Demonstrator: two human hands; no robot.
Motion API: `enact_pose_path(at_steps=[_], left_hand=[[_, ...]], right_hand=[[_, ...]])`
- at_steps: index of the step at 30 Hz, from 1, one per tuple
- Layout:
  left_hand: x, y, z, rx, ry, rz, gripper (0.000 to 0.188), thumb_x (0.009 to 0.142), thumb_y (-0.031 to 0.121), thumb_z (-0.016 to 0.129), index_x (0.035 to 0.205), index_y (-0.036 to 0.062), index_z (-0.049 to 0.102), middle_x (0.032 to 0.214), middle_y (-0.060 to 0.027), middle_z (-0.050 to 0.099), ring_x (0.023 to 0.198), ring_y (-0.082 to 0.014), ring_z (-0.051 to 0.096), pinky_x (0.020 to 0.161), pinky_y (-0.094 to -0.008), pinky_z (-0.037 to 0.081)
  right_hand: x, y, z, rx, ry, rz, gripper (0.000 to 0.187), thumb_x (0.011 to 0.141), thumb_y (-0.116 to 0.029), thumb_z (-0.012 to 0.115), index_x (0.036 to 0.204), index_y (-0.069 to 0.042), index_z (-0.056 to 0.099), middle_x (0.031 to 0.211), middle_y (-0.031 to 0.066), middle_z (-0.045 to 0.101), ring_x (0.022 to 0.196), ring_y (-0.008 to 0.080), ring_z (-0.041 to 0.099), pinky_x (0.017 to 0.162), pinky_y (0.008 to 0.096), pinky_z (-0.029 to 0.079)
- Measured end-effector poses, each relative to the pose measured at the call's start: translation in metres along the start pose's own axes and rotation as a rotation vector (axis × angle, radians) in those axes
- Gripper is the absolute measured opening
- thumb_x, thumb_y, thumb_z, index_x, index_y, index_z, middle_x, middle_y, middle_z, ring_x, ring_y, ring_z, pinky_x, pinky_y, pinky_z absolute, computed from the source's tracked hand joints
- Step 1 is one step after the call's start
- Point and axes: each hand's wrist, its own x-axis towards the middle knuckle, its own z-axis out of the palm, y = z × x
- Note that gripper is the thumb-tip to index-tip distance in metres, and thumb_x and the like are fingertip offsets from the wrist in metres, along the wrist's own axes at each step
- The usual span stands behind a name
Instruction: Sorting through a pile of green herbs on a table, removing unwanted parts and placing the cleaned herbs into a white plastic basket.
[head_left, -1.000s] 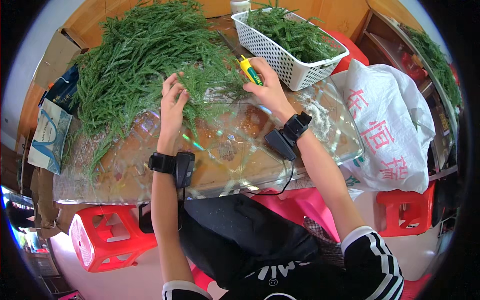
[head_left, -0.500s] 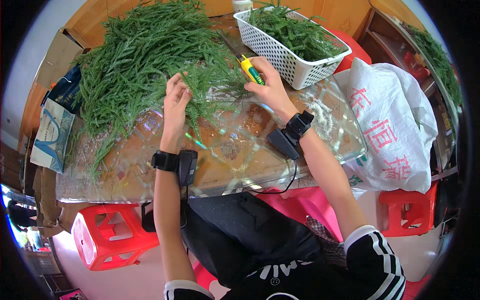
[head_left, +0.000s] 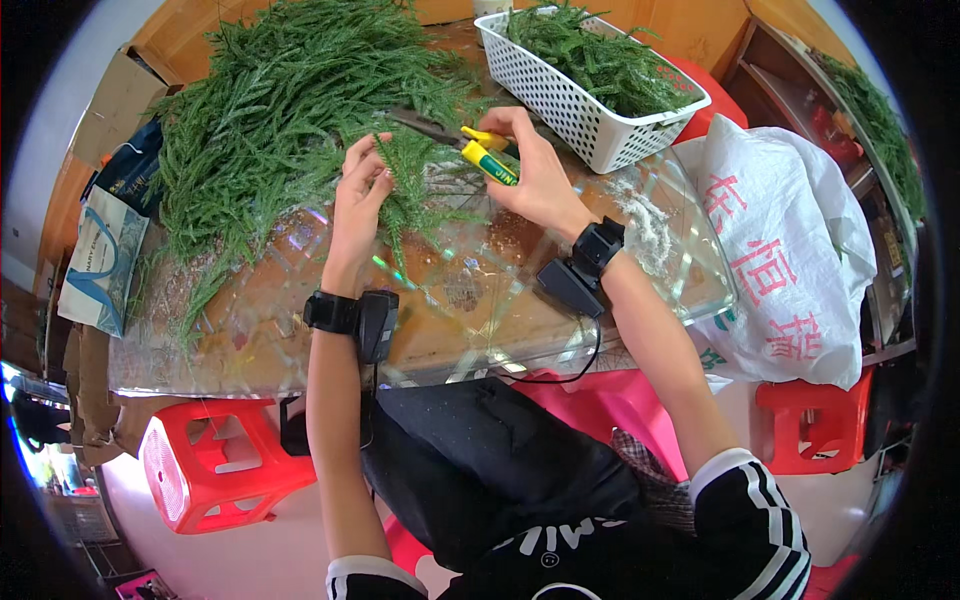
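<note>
My left hand [head_left: 362, 200] is closed in a pinch on a green needle-leaved sprig [head_left: 404, 185], whose tip hangs down over the table. In my right hand [head_left: 538, 175] is a pair of scissors [head_left: 484, 158] with yellow and green handles. Its handles are spread, and the dark blades point left toward the top of the sprig. Behind both hands lies a big heap of similar green sprigs [head_left: 270, 110], dusted with white bits. Some fingers of the right hand are hidden behind the handles.
A white perforated basket [head_left: 600, 150] with more sprigs stands at the back right. White powder [head_left: 648, 225] lies on the plastic-covered table [head_left: 450, 340]. A white sack [head_left: 780, 270] leans at the right; a paper bag [head_left: 103, 265] is at the left. Red stools [head_left: 225, 465] stand below the table edge.
The scissors have turned from pointing up to pointing left, their handles spreading apart, and come close to the sprig. My left hand has moved slightly right.
</note>
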Motion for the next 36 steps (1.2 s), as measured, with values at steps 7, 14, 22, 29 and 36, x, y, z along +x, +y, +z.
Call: enact_pose_path(at_steps=[7, 14, 22, 29, 36], left_hand=[[-0.003, 0.000, 0.003, -0.116, -0.056, -0.043, 0.014, 0.084, 0.012, 0.053, 0.092, 0.0006, 0.056, 0.125, -0.0024, 0.041, 0.108, -0.0137, 0.041, 0.091, -0.0275, 0.032], [0.000, -0.005, 0.004, -0.050, -0.156, 0.046, 0.016, 0.080, 0.005, 0.050, 0.093, -0.0001, 0.057, 0.123, -0.0025, 0.043, 0.109, -0.0140, 0.041, 0.095, -0.0286, 0.030], [-0.002, 0.002, 0.007, -0.069, -0.216, 0.002, 0.028, 0.072, -0.003, 0.043, 0.095, 0.0000, 0.059, 0.121, -0.0040, 0.045, 0.113, -0.0162, 0.041, 0.098, -0.0279, 0.028], [-0.002, 0.002, 0.007, -0.181, -0.238, -0.096, 0.033, 0.070, -0.002, 0.044, 0.100, 0.0004, 0.059, 0.123, -0.0055, 0.044, 0.116, -0.0166, 0.039, 0.099, -0.0287, 0.027], [-0.004, 0.008, 0.004, -0.339, -0.254, -0.155, 0.033, 0.080, 0.009, 0.045, 0.111, -0.0010, 0.055, 0.117, -0.0068, 0.050, 0.110, -0.0156, 0.046, 0.094, -0.0296, 0.034]], right_hand=[[0.000, -0.001, 0.000, -0.206, -0.155, -0.101, 0.053, 0.061, 0.002, 0.058, 0.112, -0.006, 0.047, 0.109, 0.0101, 0.051, 0.102, 0.0272, 0.052, 0.091, 0.0357, 0.039], [-0.003, -0.004, 0.000, -0.462, -0.183, -0.223, 0.053, 0.060, 0.001, 0.059, 0.111, -0.008, 0.049, 0.109, 0.0093, 0.050, 0.102, 0.0297, 0.048, 0.086, 0.0370, 0.039], [-0.003, -0.002, -0.001, -0.653, -0.146, -0.316, 0.055, 0.057, 0.001, 0.061, 0.110, -0.012, 0.051, 0.105, 0.0066, 0.050, 0.098, 0.0263, 0.048, 0.082, 0.0368, 0.037], [-0.001, -0.002, -0.003, -0.659, -0.133, -0.358, 0.055, 0.054, 0.000, 0.061, 0.108, -0.012, 0.053, 0.103, 0.0054, 0.051, 0.097, 0.0249, 0.048, 0.082, 0.0354, 0.035], [-0.004, -0.007, -0.005, -0.591, -0.083, -0.292, 0.051, 0.056, 0.000, 0.061, 0.105, -0.011, 0.055, 0.101, 0.0072, 0.053, 0.095, 0.0266, 0.051, 0.079, 0.0345, 0.039]])
